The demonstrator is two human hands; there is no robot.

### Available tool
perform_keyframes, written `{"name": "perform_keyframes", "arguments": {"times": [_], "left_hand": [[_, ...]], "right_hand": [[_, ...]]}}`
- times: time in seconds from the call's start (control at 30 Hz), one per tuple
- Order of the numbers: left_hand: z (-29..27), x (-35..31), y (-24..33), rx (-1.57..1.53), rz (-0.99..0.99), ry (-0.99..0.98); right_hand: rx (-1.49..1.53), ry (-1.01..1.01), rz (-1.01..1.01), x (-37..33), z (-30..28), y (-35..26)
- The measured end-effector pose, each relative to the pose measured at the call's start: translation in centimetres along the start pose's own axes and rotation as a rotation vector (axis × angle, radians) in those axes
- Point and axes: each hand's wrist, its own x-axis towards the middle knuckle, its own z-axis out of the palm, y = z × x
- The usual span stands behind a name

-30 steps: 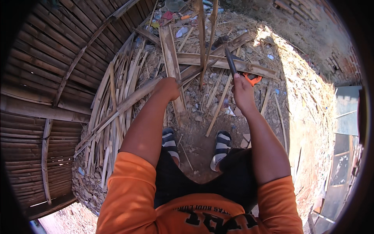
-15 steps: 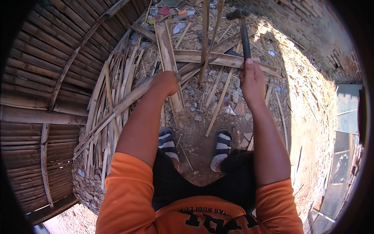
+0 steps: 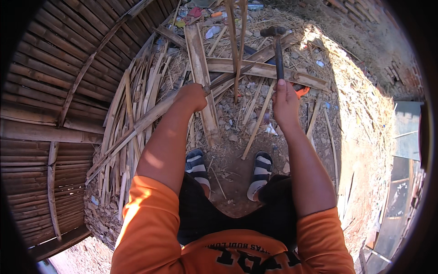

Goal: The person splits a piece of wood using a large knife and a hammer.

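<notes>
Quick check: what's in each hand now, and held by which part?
The right hand holds a dark, straight-handled hammer by the handle's lower end; the left hand grips what looks like a dark, slim-bladed knife at its handle end.

Head-up hammer (image 3: pixel 279 52), dark blade (image 3: pixel 226 81), upright split bamboo (image 3: pixel 233 39)

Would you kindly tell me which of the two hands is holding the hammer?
The right hand, gripping the hammer by its handle; the left hand instead grips what looks like a dark blade.
</notes>
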Motion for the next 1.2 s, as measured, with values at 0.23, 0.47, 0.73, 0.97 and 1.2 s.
{"name": "perform_keyframes", "arguments": {"times": [0.23, 0.47, 0.73, 0.97, 1.2], "left_hand": [[1.0, 0.8, -1.2, 0.024, 0.016, 0.001], [0.5, 0.4, 0.5, 0.026, 0.069, 0.003], [0.4, -0.2, 0.7, 0.010, -0.002, -0.043], [0.6, -0.5, 1.5, -0.038, 0.010, -0.001], [1.4, 0.5, 1.2, -0.002, -0.008, -0.062]], "right_hand": [[-0.134, -0.070, 0.203, 0.1, 0.1, 2.0], [-0.140, -0.028, 0.035, 0.4, -0.6, 0.1], [-0.049, -0.054, 0.115, 0.9, -1.4, -1.7], [-0.399, -0.179, 0.133, 0.1, 0.7, 5.0], [-0.049, -0.002, 0.102, 1.2, 0.0, -0.1]]}}
